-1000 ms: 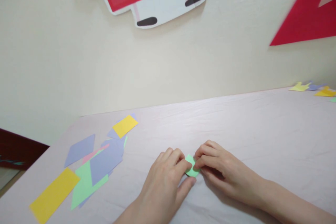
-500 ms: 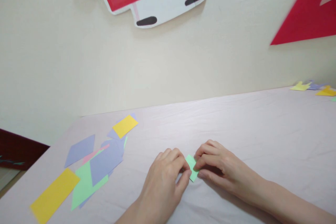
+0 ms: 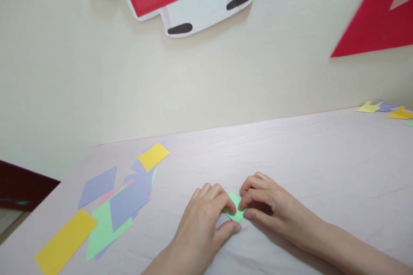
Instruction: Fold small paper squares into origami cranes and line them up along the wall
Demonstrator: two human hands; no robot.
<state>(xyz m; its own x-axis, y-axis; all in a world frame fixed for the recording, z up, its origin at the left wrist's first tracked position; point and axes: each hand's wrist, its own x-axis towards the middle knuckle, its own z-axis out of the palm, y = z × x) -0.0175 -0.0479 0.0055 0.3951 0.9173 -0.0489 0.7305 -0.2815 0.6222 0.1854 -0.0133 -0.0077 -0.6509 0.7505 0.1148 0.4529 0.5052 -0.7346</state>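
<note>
A small light green piece of folded paper (image 3: 235,200) lies on the cloth-covered surface between my two hands. My left hand (image 3: 203,219) rests at its left side, the curled index finger pressing on the paper and the thumb near its lower corner. From the other side, my right hand (image 3: 267,202) holds the right edge, with bent fingertips and thumb close together against the paper. Part of the piece is hidden under the fingers of both hands.
Loose paper pieces lie at the left: a yellow rectangle (image 3: 66,240), a purple sheet (image 3: 129,202), a green sheet (image 3: 103,227) and a smaller yellow piece (image 3: 154,157). Folded paper shapes (image 3: 368,107) sit far right by the wall (image 3: 226,77). Red and white decorations (image 3: 193,4) hang above.
My left index finger has moved right and onto the green paper, while the left thumb has slid right and down, widening the gap between them. My right hand stays almost still.
</note>
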